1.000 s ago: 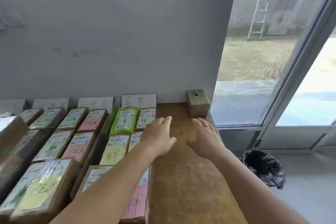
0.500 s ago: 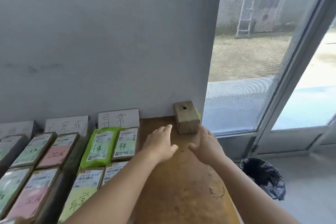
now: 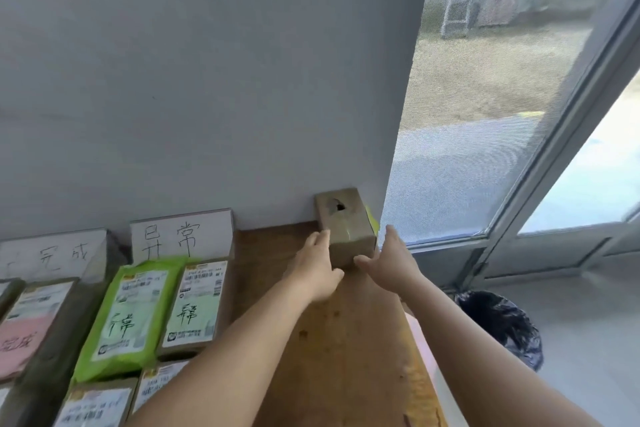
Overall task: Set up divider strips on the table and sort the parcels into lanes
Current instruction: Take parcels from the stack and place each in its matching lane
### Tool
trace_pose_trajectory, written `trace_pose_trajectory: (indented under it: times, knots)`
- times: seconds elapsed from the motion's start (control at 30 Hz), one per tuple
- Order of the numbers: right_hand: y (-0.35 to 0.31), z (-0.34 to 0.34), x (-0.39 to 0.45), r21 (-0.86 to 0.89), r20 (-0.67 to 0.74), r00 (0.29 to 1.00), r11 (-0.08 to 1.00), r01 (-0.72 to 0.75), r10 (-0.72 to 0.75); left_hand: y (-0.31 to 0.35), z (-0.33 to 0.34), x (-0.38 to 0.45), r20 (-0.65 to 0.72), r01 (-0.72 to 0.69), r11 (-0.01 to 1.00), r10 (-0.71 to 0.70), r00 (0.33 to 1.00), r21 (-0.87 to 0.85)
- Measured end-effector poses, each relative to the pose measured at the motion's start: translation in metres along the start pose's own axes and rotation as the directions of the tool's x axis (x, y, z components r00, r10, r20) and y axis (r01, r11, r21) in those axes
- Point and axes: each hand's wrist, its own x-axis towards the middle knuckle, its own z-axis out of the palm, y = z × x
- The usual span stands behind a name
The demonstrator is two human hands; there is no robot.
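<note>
A small brown cardboard parcel (image 3: 346, 225) with a torn hole on top stands at the table's far right corner against the wall. My left hand (image 3: 317, 265) reaches its left side with straight fingers, and my right hand (image 3: 391, 262) reaches its right side the same way. Both hands are at the box's sides; neither has curled round it. To the left, labelled parcels lie in lanes: a green bag (image 3: 126, 315) and a brown parcel with a pale green label (image 3: 195, 302). Dark divider strips (image 3: 45, 371) run between the lanes.
White handwritten cards (image 3: 180, 239) lean on the wall behind the lanes. The bare wooden table (image 3: 346, 357) stretches from the box toward me. A glass door is at right, with a black bin bag (image 3: 502, 329) on the floor below the table's right edge.
Both hands have moved forward from the middle of the table to either side of the small brown box. The view has shifted right and closer to the corner.
</note>
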Motion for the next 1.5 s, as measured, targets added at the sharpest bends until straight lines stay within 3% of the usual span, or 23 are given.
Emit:
trace_pose_trajectory:
  times: [0.13,0.4,0.67,0.87,1.13,1.3,1.5]
  knots:
    - [-0.002,0.004,0.016,0.063,0.029,0.999,0.998,-0.031,0.029,0.000,0.005,0.016,-0.003,0.005,1.000,-0.005,1.000,-0.017]
    - [0.007,0.014,-0.004,0.138,0.008,0.991,0.981,0.133,-0.136,0.002,0.009,0.002,-0.086,0.065,0.964,-0.090,0.992,-0.256]
    - [0.005,0.025,-0.067,0.163,-0.045,0.953,0.939,0.303,-0.299,-0.012,0.027,-0.047,-0.046,0.223,0.751,-0.319,0.946,-0.621]
    - [0.000,0.030,-0.104,0.215,-0.066,0.955,0.930,0.297,-0.289,-0.024,0.025,-0.073,0.012,0.300,0.639,-0.414,0.910,-0.708]
    - [-0.014,0.026,-0.126,0.295,-0.247,0.943,0.910,0.292,-0.223,-0.023,0.005,-0.110,-0.088,0.140,0.625,-0.319,0.944,-0.768]
    - [-0.029,0.016,-0.145,0.321,-0.271,0.938,0.898,0.301,-0.217,-0.023,-0.013,-0.143,-0.174,0.034,0.667,-0.243,0.954,-0.744]
    - [-0.061,0.010,-0.174,0.352,-0.256,0.915,0.851,0.390,-0.313,-0.027,-0.039,-0.181,-0.276,-0.098,0.684,-0.156,0.948,-0.722]
